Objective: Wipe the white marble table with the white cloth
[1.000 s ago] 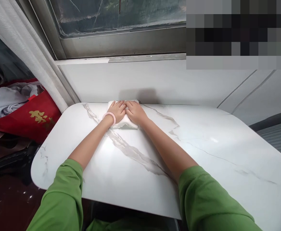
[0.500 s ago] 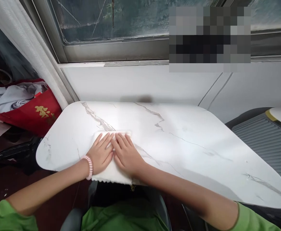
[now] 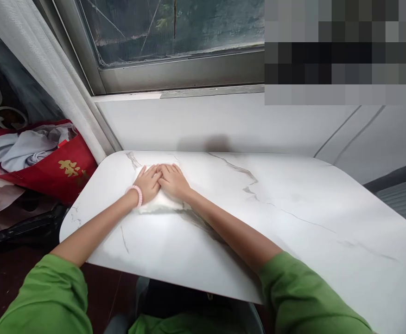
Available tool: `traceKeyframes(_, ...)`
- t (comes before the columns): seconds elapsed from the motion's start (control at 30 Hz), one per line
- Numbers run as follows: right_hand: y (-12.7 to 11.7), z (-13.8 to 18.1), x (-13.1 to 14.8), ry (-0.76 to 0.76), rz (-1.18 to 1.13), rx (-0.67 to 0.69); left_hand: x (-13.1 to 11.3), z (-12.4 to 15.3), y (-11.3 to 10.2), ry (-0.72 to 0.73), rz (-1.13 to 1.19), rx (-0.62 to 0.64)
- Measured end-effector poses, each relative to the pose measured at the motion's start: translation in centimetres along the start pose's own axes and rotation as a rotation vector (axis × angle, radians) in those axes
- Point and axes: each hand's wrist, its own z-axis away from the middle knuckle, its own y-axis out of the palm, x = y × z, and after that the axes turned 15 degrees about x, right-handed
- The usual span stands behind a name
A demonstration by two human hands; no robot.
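A white cloth lies spread on the white marble-patterned table, towards its far edge on the left side. My left hand, with a pink coiled band at the wrist, rests flat on the cloth with its fingers stretched out. Beside it, my right hand also presses flat on the cloth, fingers extended. The two hands touch along their inner sides, around the thumbs and index fingers. Parts of the cloth are hidden under both palms.
A window with a metal frame stands above the white wall panel behind the table. To the left are a pale curtain and a red bag filled with light grey fabric. A grey ribbed chair is at the right.
Both hands and the cloth have slid away from the table's near edge towards the wall. The arms are stretched further forward, and the view has shifted somewhat.
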Motion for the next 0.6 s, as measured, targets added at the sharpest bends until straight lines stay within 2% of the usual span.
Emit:
traceKeyframes(0.07,-0.2,-3.0,-0.7,0.029,0.014,-0.086,2.2,-2.7,-0.7,0.02,0.002,0.005)
traceKeyframes(0.17,-0.4,-6.1,-1.4,0.046,0.043,-0.137,4.8,-5.9,-1.5,0.041,-0.002,-0.013)
traceKeyframes(0.3,-0.9,-8.5,-2.3,0.068,0.064,-0.172,6.5,-8.4,-2.0,0.068,-0.002,-0.049)
traceKeyframes(0.47,-0.8,-8.8,-2.7,0.08,0.074,-0.211,6.6,-9.0,-2.1,0.059,-0.018,-0.048)
traceKeyframes(0.6,-0.2,-7.1,-1.6,0.119,0.112,-0.212,5.6,-7.3,-1.8,0.023,-0.035,-0.003)
